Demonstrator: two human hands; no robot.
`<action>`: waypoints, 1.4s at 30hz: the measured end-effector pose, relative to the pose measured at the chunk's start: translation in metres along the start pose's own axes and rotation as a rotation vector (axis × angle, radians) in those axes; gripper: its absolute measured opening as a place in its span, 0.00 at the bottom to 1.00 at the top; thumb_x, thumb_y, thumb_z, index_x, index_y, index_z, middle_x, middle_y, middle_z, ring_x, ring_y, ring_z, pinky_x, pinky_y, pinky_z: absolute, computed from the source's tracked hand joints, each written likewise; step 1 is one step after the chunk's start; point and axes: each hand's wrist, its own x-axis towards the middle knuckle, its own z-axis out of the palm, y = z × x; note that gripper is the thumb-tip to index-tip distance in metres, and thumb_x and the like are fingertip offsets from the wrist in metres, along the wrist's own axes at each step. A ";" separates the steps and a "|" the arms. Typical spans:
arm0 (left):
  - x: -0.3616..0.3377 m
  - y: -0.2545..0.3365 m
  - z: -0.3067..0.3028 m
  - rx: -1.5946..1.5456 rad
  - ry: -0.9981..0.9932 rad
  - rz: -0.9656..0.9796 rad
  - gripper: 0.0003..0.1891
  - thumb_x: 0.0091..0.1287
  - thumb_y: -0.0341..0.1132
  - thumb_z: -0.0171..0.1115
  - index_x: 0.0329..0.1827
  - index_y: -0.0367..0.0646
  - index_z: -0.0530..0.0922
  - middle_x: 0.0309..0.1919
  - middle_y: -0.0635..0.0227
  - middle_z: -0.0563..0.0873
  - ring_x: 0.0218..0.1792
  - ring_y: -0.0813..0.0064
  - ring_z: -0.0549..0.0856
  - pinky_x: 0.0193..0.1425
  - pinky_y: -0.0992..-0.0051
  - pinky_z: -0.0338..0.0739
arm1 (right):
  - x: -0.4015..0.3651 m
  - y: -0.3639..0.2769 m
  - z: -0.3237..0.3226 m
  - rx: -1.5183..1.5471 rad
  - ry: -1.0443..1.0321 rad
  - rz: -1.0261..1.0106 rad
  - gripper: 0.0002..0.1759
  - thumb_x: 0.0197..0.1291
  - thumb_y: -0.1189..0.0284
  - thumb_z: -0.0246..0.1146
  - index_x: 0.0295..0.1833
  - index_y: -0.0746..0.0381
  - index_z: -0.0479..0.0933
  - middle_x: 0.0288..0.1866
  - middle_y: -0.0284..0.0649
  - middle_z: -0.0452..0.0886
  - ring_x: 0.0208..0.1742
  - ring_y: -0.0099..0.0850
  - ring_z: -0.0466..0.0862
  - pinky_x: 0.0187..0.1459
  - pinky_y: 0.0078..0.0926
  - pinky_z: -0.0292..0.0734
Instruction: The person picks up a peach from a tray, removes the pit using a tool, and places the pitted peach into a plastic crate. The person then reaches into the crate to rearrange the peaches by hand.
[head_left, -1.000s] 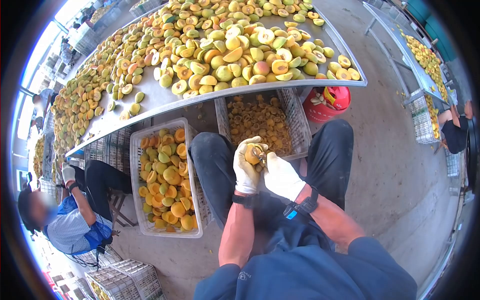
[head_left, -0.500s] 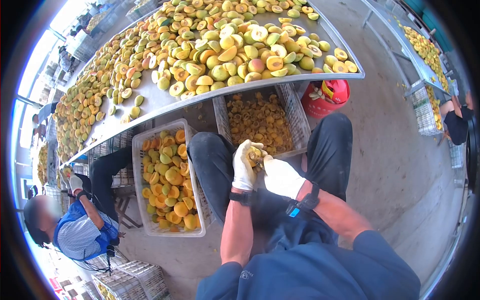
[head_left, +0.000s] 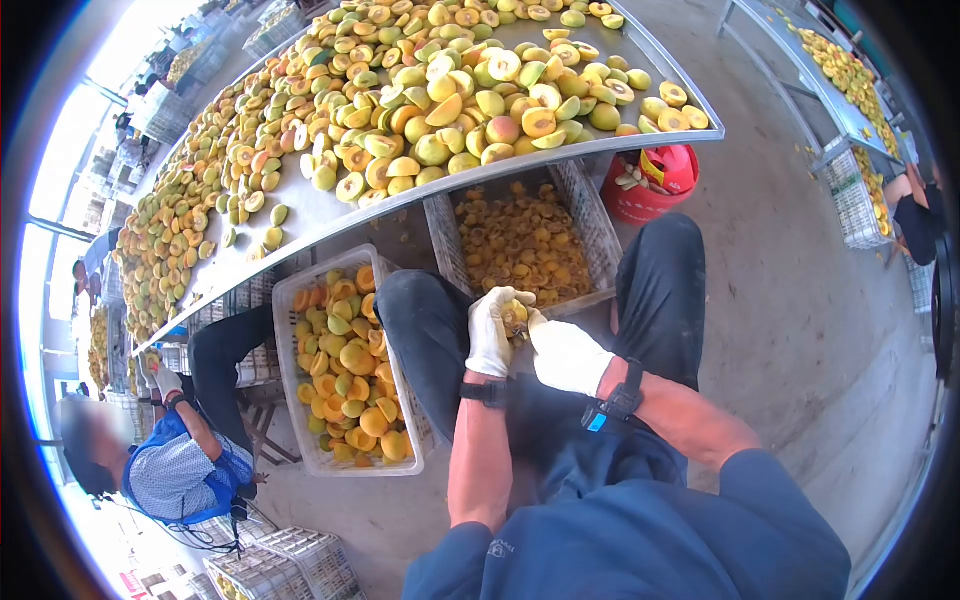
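Observation:
White gloves cover both hands, which meet above my lap between my knees. My left hand (head_left: 488, 338) is closed round a yellow peach half (head_left: 514, 316), cut side partly in view. My right hand (head_left: 566, 358) is pinched against the right side of that fruit; whatever its fingers grip is hidden. Just beyond the hands, a crate (head_left: 607, 225) on the floor holds peach pits and scraps (head_left: 525, 245). To the left of my knee, another white crate (head_left: 284, 385) is filled with hollowed yellow-orange peach halves (head_left: 352, 360).
A metal table (head_left: 640, 55) in front carries a heap of cut peaches (head_left: 430, 110). Under its right corner stands a red bucket (head_left: 640, 203). At left sits a co-worker (head_left: 185, 465); stacked crates (head_left: 290, 560) are behind. Another table (head_left: 790, 75) with fruit runs along the right.
The view has shifted slightly. My left hand has turned the peach half a little, so more of it shows; both hands stay together at the same place.

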 end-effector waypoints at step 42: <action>0.016 0.022 0.021 0.124 -0.392 0.309 0.24 0.74 0.52 0.58 0.44 0.33 0.82 0.27 0.69 0.83 0.23 0.82 0.81 0.30 0.81 0.76 | 0.008 0.013 -0.044 2.320 -0.710 0.440 0.08 0.72 0.75 0.52 0.49 0.67 0.73 0.24 0.28 0.62 0.15 0.13 0.60 0.11 0.10 0.58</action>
